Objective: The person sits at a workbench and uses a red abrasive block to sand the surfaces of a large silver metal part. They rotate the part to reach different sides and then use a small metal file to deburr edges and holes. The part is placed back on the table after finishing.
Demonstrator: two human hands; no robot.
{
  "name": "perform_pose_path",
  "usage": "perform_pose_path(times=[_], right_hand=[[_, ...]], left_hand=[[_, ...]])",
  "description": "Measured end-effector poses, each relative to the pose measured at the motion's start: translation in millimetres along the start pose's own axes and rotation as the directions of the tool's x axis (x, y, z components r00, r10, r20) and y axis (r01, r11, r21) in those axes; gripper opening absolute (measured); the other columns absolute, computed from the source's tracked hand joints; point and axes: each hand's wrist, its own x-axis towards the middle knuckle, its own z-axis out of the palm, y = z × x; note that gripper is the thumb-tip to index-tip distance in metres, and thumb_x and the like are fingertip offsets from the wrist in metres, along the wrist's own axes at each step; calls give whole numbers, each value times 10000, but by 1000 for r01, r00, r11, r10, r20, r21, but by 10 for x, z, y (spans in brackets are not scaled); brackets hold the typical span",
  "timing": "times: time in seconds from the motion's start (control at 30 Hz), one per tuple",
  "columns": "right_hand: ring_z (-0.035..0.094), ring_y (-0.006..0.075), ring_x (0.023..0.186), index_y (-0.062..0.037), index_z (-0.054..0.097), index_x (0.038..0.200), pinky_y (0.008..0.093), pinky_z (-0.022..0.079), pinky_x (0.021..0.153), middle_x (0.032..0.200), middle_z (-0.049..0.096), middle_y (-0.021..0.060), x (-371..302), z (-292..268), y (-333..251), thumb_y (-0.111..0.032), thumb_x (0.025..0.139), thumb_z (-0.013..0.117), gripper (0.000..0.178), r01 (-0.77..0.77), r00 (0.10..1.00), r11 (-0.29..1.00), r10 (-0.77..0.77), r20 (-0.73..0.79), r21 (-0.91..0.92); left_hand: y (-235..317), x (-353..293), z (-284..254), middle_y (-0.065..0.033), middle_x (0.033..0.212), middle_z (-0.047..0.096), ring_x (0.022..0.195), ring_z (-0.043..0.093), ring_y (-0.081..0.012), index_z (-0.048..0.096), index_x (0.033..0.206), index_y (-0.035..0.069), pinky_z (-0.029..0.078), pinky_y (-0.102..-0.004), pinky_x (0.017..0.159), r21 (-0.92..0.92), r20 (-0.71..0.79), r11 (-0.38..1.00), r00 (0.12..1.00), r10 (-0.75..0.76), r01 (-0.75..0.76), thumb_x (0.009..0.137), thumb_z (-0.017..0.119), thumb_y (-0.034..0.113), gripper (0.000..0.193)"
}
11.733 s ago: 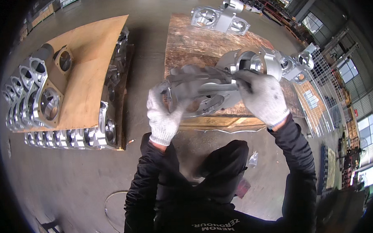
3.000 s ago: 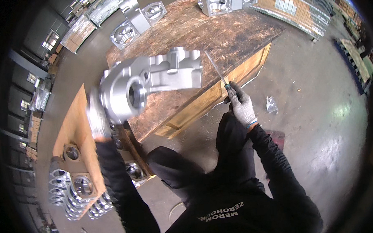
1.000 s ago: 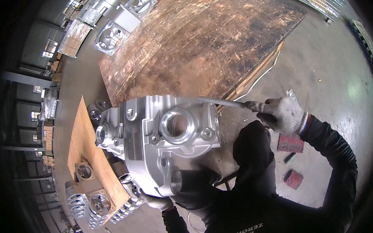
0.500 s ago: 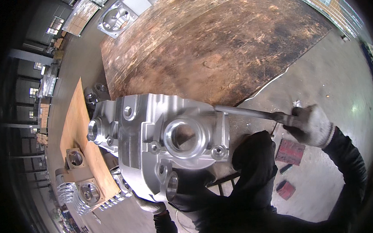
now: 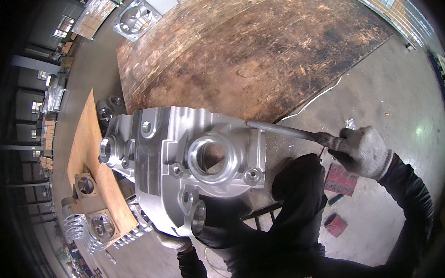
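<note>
A large silver metal casting (image 5: 183,160), with round bores and bolt bosses, sits in front of me at the near edge of a worn wooden tabletop. My left hand (image 5: 173,241), in a pale work glove, grips its near lower edge; the fingers are mostly hidden beneath it. On the right, my gloved right hand (image 5: 366,151) is closed around the dark handle of a long grey file (image 5: 286,131). The file points left, and its tip lies at the casting's far right edge, beyond the big round bore (image 5: 213,158).
The stained wooden tabletop (image 5: 258,58) stretches away ahead, with another casting (image 5: 136,20) at its far left. More castings (image 5: 102,226) stand left beside a plywood sheet (image 5: 94,169). Red pieces (image 5: 341,179) lie on the floor at right, near a pale cord (image 5: 312,100).
The whole view has shifted slightly. Relative to the casting, my right hand and the file handle are a little nearer to me, while the file tip stays at the same edge.
</note>
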Motion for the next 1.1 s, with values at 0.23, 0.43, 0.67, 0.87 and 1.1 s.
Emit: perform_pose_path(times=[0.23,0.43,0.67,0.87,1.1], right_hand=[[616,296,579,-227,621,1422,430,510,541,703,577,101,315,249,31,-157,873,718,561,55,997,995,-50,-53,83],[628,292,552,-226,647,1397,432,518,522,691,598,81,14,278,12,-150,871,724,537,-63,998,996,62,18,58],[693,298,721,-204,626,1424,411,559,633,850,688,128,468,463,-41,-178,883,724,550,38,998,992,-31,-62,120],[675,294,654,-200,617,1426,401,550,584,738,639,115,244,315,-169,-207,914,708,520,-79,991,996,82,-102,30],[683,307,656,-134,680,1302,407,551,591,786,651,129,241,266,-167,-78,871,745,439,-56,952,957,137,-272,285]], left_hand=[[-307,120,-25,-157,1401,602,1203,613,-256,508,1461,-42,489,-389,1052,-272,-1,958,995,-99,95,1019,593,194,508],[-171,64,-53,-170,1376,620,1177,631,-261,515,1453,-35,498,-403,1032,82,-27,992,995,96,-93,904,773,276,682],[19,59,-32,-179,1423,591,1211,619,-269,495,1479,-40,508,-425,1027,236,72,927,957,281,-290,992,624,228,571],[-90,158,-61,-179,1434,583,1234,612,-288,480,1500,-19,480,-436,1049,71,48,980,982,185,-188,883,808,295,767],[-99,127,-46,-165,1431,569,1233,597,-276,487,1480,-19,474,-424,1058,12,39,997,996,77,-77,970,691,277,624]])
